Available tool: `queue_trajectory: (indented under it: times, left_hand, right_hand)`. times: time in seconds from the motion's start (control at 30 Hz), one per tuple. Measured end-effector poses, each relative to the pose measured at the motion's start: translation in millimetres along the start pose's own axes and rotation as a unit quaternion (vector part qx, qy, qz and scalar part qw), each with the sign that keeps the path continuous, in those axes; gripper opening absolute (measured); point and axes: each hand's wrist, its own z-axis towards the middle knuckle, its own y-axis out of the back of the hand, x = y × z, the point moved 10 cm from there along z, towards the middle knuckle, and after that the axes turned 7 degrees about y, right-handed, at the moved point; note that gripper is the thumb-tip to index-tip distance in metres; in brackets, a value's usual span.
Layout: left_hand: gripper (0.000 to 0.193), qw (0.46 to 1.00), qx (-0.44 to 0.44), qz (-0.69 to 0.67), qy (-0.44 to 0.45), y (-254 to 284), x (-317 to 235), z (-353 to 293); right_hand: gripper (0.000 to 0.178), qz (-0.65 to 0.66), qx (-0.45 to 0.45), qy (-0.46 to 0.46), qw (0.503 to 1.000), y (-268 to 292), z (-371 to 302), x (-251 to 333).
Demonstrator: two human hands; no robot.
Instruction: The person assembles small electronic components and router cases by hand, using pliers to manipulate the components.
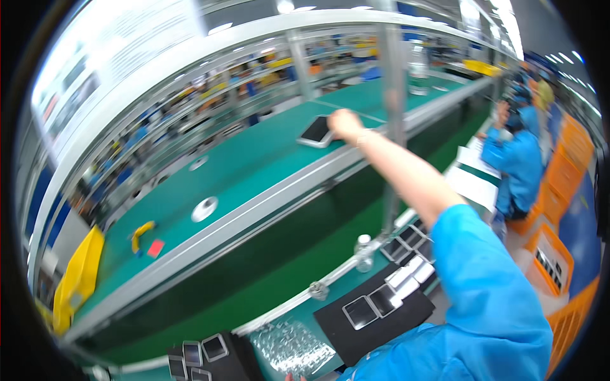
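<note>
One device (314,131) edge — right hand (345,125) (room leftward)

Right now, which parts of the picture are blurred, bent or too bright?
In the head view: the poster is washed out; the overhead beam bows toward the rim; the right hand and far shelves look blurred; the clear plastic glints.

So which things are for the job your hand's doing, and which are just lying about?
Seem part of the job:
dark-faced panel at the right hand
similar panels on the black mat

Probably just lying about:
clear bottle by the rail
red square
curved yellow thing
</note>
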Motion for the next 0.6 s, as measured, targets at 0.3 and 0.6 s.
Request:
queue_trajectory:
  times: [0.3, 0.6]
  left_hand:
    - [0.038, 0.977, 0.186, -0.026, -0.102, -64.1, -181.8, -14.3]
    - [0.033, 0.943, 0.129, 0.093, -0.292, -93.3, -361.5, -51.5]
  right_hand:
    - [0.026, 0.247, -0.376, -0.027, 0.893, 50.3, -114.8, -42.7]
    - [0.016, 0.009, -0.343, 0.045, 0.938, 19.3, -315.9, -301.7]
